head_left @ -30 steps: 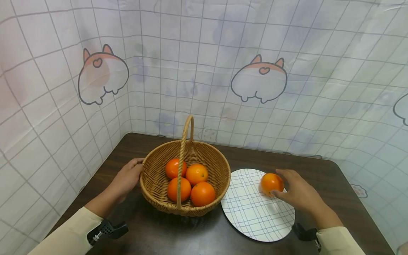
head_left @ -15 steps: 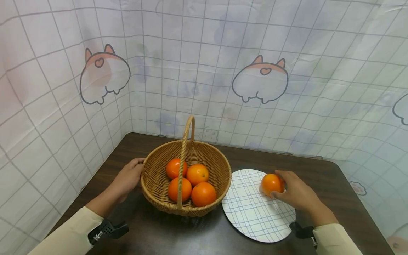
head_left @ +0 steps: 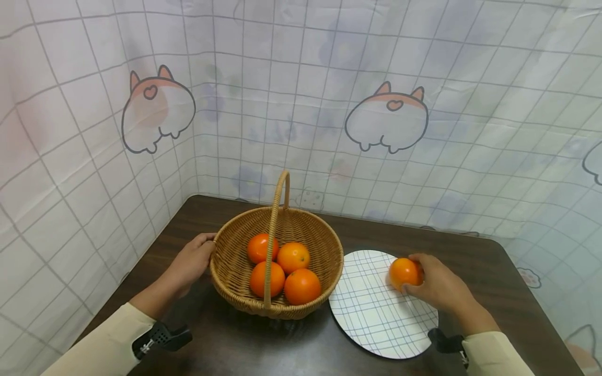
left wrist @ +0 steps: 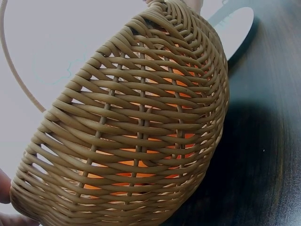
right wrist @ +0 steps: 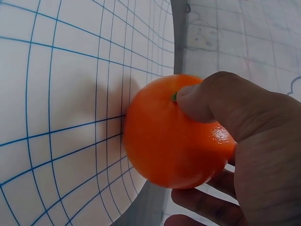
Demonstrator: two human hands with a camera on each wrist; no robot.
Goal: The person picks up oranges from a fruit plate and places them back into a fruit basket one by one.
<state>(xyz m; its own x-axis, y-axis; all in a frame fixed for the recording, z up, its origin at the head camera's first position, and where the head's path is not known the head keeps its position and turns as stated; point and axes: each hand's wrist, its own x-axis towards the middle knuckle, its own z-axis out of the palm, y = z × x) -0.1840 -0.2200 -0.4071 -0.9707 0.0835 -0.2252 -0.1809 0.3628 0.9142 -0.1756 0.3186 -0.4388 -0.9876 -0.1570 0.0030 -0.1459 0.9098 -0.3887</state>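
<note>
A round wicker basket (head_left: 235,271) with a tall handle holds several oranges (head_left: 303,286). My left hand (head_left: 192,259) grips its left rim; in the left wrist view, fingertips (left wrist: 3,187) show at the lower left beside the weave. To the right lies a round white plate (head_left: 371,318) with blue grid lines, and a single orange (head_left: 403,272) sits on its far right part. My right hand (head_left: 439,284) holds that orange from the right. Its thumb presses next to the green stem spot, and the other fingers curl round the far side in the right wrist view.
Everything stands on a dark wooden table (head_left: 221,347). A patterned cloth (head_left: 301,104) with cartoon animals hangs along the back and left of it. The basket's arched handle (head_left: 274,230) rises over the oranges, and its right side is close to the plate's left edge.
My right hand has closed in on the orange on the plate, its thumb and fingers now against it. The left hand stays at the basket's rim. The whole head view shifts slightly.
</note>
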